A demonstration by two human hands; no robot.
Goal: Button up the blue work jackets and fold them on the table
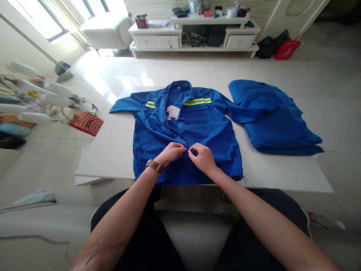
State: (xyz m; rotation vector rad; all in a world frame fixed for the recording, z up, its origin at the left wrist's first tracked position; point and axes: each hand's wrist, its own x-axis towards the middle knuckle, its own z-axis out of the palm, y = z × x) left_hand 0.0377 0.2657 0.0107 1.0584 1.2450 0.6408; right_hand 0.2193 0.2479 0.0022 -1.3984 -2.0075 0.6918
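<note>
A blue cloth jacket (208, 137) is spread face up on a smooth white table (105, 150), its collar open in a rounded loop and its front creased in soft diagonal folds. Flat yellow-and-grey stripes (197, 101) are set across the chest, and a white irregular patch (173, 112) is shown on the inner back through the parted front. At the lower part of the opening, the front edge is pinched between the closed thumb and fingers of the left hand (172, 153), whose wrist is circled by a brown strapped watch (154, 166). Just beside it, the thumb and forefinger of the right hand (203, 158) are curled into a near ring over the cloth; whether fabric is gripped there cannot be told. One sleeve is stretched outward to a thick, folded blue cloth (282, 124) with wavy edges, laid on the table at the right. Beyond, glossy pale floor tiles (208, 69) are edged by a white, panelled cabinet (156, 41) and a stiff red bag (287, 49)
</note>
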